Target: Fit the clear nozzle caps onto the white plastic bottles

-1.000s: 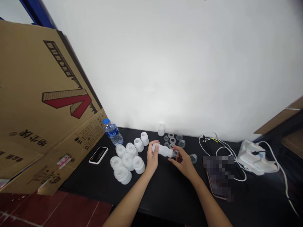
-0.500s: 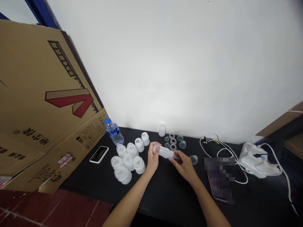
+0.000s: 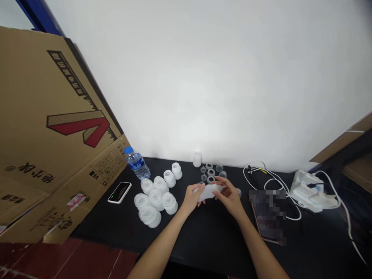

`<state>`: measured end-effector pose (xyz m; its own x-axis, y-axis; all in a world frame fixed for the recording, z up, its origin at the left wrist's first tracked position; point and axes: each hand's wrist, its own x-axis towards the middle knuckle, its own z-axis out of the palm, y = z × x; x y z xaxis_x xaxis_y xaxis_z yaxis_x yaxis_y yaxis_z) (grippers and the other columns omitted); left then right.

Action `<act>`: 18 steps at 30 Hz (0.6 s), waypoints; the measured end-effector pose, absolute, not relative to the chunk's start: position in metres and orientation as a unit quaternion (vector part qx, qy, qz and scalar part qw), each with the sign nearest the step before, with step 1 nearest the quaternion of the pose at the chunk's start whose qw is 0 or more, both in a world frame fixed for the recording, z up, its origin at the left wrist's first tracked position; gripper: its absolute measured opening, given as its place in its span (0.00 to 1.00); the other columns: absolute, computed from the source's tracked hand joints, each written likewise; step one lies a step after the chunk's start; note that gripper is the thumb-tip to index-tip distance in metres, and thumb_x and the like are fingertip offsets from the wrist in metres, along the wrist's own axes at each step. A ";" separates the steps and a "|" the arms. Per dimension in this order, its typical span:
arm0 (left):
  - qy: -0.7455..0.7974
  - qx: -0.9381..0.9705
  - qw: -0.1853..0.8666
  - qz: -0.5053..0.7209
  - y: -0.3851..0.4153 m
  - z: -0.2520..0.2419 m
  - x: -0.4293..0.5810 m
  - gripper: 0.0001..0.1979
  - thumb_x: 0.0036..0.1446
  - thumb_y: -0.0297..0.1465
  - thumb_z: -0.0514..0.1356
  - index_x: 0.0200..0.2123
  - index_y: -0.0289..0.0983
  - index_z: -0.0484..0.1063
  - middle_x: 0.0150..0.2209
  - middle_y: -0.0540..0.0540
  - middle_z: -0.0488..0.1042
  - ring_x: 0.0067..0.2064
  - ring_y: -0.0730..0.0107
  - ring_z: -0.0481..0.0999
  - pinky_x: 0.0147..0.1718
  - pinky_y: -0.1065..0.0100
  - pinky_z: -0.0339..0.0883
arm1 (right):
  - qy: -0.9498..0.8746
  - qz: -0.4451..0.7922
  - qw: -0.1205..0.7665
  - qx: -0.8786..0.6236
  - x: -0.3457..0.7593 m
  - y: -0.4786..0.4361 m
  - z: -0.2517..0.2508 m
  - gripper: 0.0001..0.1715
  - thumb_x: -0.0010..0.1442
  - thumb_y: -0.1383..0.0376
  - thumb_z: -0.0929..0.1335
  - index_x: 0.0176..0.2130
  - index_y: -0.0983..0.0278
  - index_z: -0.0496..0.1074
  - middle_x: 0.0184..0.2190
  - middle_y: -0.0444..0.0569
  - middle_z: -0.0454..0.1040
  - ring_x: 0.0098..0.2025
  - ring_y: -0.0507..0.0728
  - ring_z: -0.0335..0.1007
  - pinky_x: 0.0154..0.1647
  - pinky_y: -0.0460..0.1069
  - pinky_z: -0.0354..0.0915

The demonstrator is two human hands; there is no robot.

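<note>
White plastic bottle (image 3: 208, 192) lies level in both grips. The left hand (image 3: 190, 200) curls round its base, the right hand (image 3: 229, 197) round its neck

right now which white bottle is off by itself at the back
The one by the wall, left of the clear rings; the rest on the table sit bunched near the water bottle.

A pixelated patch (image 3: 267, 205) blurs a flat dark device (image 3: 261, 228) right of centre; the left hand (image 3: 190, 200) and right hand (image 3: 229, 197) partly hide a translucent white plastic bottle (image 3: 208, 192).
</note>
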<state>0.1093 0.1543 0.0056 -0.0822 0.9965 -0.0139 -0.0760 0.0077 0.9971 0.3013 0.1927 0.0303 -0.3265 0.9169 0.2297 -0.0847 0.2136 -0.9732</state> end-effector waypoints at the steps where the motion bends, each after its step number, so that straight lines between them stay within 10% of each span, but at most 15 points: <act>1: 0.513 0.463 0.495 0.526 0.154 0.006 0.109 0.36 0.64 0.63 0.60 0.31 0.34 0.80 0.16 0.48 0.72 0.13 0.74 0.62 0.13 0.71 0.50 | -0.616 0.526 0.473 -0.347 0.300 0.192 0.031 0.32 0.60 0.47 0.80 0.57 0.57 0.78 0.49 0.55 0.84 0.35 0.60 0.78 0.33 0.54 0.79; 10: 0.536 0.589 0.218 0.564 0.143 0.016 0.096 0.16 0.68 0.46 0.65 0.41 0.40 0.85 0.38 0.42 0.85 0.38 0.58 0.83 0.42 0.60 0.76 | -0.608 0.523 0.476 -0.362 0.294 0.189 0.028 0.29 0.61 0.43 0.78 0.51 0.60 0.81 0.37 0.51 0.83 0.27 0.57 0.77 0.34 0.55 0.78; 18: 0.471 0.674 0.376 0.428 0.134 0.030 0.107 0.17 0.60 0.38 0.71 0.51 0.40 0.84 0.38 0.46 0.85 0.35 0.62 0.79 0.38 0.64 0.73 | -0.568 0.529 0.515 -0.363 0.298 0.193 0.033 0.26 0.66 0.42 0.75 0.48 0.60 0.82 0.41 0.53 0.84 0.27 0.55 0.70 0.26 0.50 0.70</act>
<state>0.1071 0.1342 0.0298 0.1902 0.9561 0.2228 0.3126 -0.2741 0.9095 0.2977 0.1929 0.0327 -0.2052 0.9578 0.2015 -0.1321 0.1769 -0.9753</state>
